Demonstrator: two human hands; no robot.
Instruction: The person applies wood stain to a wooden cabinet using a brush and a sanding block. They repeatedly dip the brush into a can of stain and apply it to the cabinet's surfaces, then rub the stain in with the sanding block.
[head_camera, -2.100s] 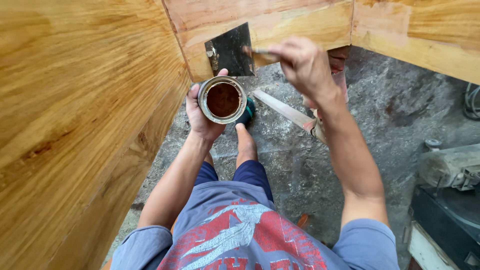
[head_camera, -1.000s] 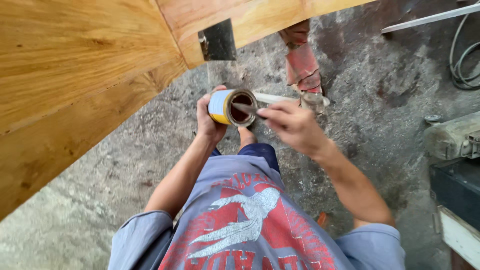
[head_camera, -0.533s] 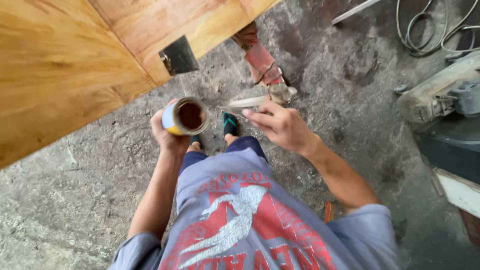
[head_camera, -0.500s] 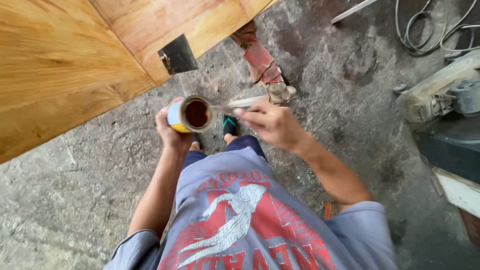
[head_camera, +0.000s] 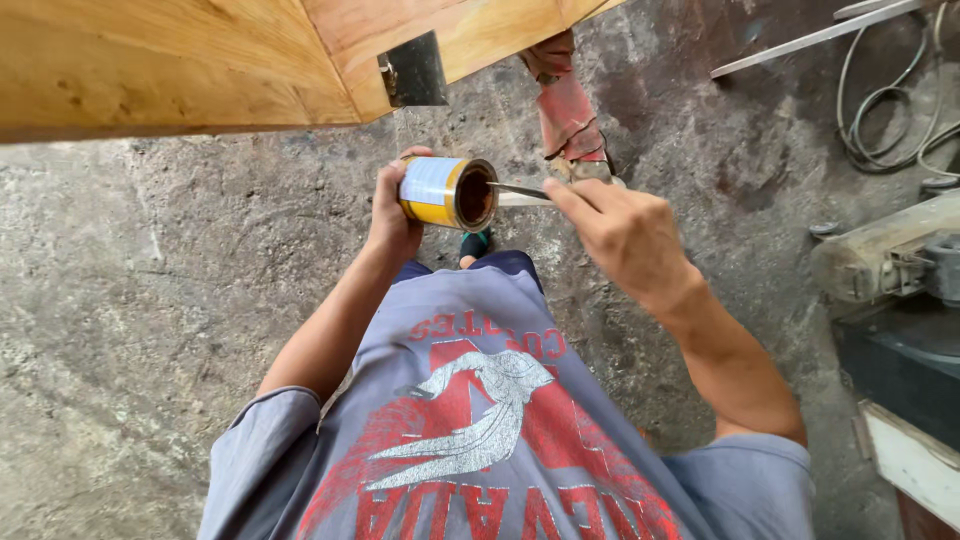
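My left hand (head_camera: 392, 215) grips a small round can (head_camera: 447, 192) with a yellow and white label, tipped on its side with its open mouth facing right. Dark brown paste fills the can. My right hand (head_camera: 622, 228) pinches a thin metal blade (head_camera: 518, 189) whose tip reaches into the can's mouth. Above them is a varnished wooden structure (head_camera: 200, 60) with a dark metal bracket (head_camera: 412, 70) at its corner.
Rough grey concrete floor (head_camera: 150, 300) lies below. A red-stained leg or post (head_camera: 566, 105) stands just beyond the can. Coiled cables (head_camera: 880, 120) and a metal bar (head_camera: 810, 38) lie at the upper right. A grey machine (head_camera: 890, 265) sits at the right edge.
The view swung down from the wooden corner and bracket toward the floor. The can tipped from upright onto its side, and my right hand brought the blade from the bracket into the can's mouth.
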